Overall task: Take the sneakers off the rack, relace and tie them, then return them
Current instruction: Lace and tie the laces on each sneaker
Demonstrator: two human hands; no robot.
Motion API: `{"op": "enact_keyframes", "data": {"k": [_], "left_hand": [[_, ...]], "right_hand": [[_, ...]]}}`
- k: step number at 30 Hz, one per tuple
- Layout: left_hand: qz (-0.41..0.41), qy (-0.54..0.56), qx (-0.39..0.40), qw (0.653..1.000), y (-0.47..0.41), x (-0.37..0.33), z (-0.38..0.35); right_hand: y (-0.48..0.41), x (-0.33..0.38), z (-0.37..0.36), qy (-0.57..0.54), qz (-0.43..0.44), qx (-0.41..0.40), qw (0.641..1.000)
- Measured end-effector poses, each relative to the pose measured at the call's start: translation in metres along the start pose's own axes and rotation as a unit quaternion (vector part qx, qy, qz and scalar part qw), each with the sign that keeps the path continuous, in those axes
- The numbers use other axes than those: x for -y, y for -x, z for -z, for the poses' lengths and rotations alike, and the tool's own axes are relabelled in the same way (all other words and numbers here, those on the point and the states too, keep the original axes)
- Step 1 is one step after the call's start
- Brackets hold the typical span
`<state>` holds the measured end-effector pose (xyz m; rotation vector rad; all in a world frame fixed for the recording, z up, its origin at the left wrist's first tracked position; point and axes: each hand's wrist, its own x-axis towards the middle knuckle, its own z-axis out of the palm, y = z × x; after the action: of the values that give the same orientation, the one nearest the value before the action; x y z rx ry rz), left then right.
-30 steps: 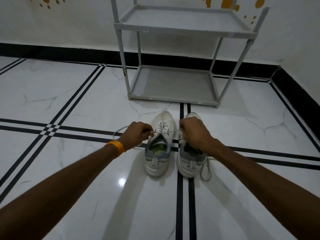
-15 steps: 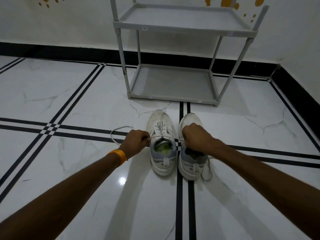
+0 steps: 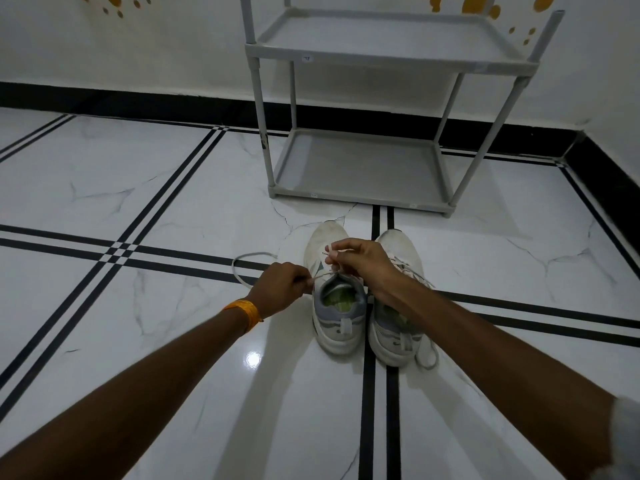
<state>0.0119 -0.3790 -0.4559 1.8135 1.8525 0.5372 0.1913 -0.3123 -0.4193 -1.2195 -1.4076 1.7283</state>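
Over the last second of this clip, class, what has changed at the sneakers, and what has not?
The right hand has swung from over the right sneaker across to above the left sneaker, lifting its lace end towards the toe. The left hand still pinches the other end, whose slack loops on the floor. Both sneakers stayed side by side; the rack stayed empty.

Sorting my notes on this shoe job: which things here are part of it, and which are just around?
Part of the job:
left white sneaker
right white sneaker
white lace
grey plastic two-shelf rack
left hand
right hand

Just around:
orange wristband
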Motion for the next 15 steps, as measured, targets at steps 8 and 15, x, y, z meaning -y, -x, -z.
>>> {"op": "enact_keyframes", "data": {"k": [8, 15], "left_hand": [[0.128, 0.423, 0.005, 0.897, -0.003, -0.03, 0.016], [0.069, 0.481, -0.085, 0.87, -0.015, -0.043, -0.012]], "right_hand": [[-0.003, -0.011, 0.016, 0.166, 0.054, -0.03, 0.984], [-0.005, -0.007, 0.016, 0.196, 0.092, -0.041, 0.975]]}}
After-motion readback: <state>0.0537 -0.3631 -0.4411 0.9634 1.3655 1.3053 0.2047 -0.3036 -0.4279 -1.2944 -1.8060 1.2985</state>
